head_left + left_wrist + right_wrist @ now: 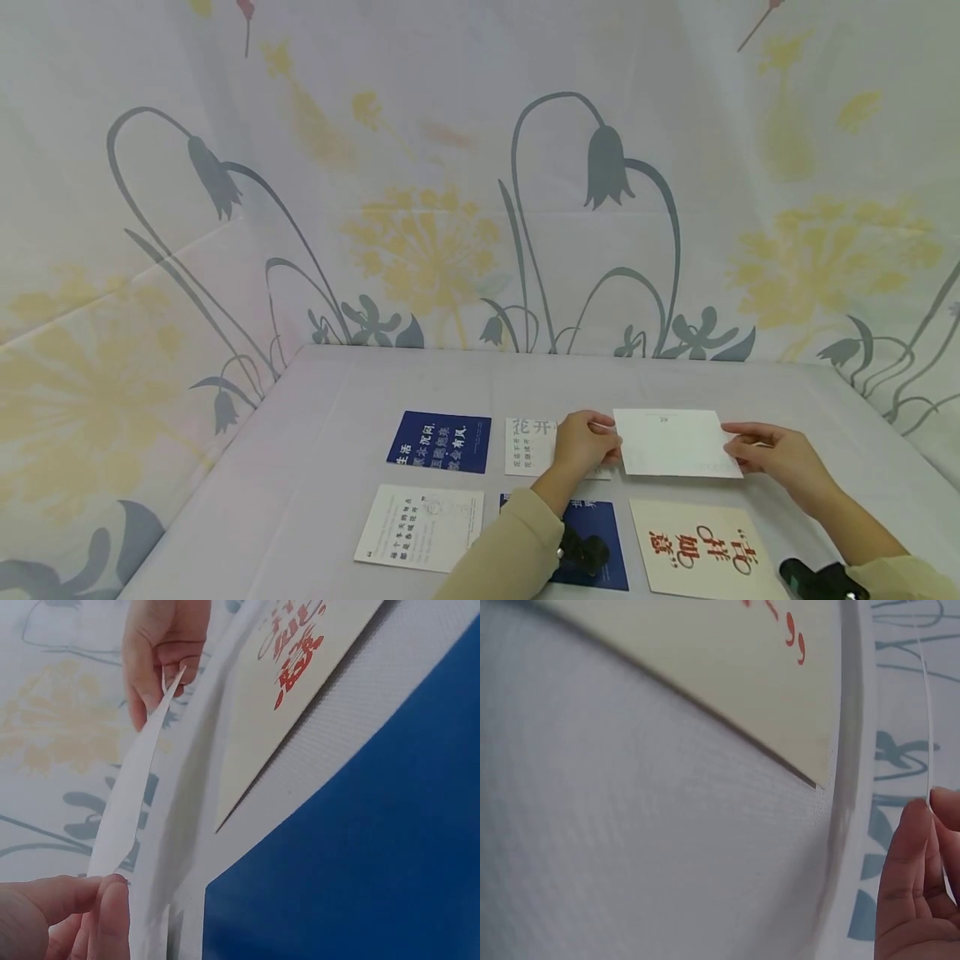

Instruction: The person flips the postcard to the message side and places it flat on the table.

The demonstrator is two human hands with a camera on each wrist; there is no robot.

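Note:
A white card (pixel 671 446) with a tiny dark mark near its top edge is held up above the table between both hands. My left hand (pixel 583 446) pinches its left edge, and my right hand (pixel 783 462) pinches the right edge. From the left wrist, the card (pixel 131 799) appears nearly edge-on, with the left thumb and fingers (pixel 112 907) on its near end. In the right wrist view only a thin edge of it shows above the right hand (pixel 919 877). A cream card with red characters (pixel 705 546) lies just in front of it.
On the white-covered table (pixel 300 500) lie a dark blue card (pixel 440 443), a white card with a sketch (pixel 420 527), another blue card (pixel 611 542) partly behind the left arm, and a white card with grey characters (pixel 525 450) partly behind the left hand. A floral cloth (pixel 450 167) hangs behind.

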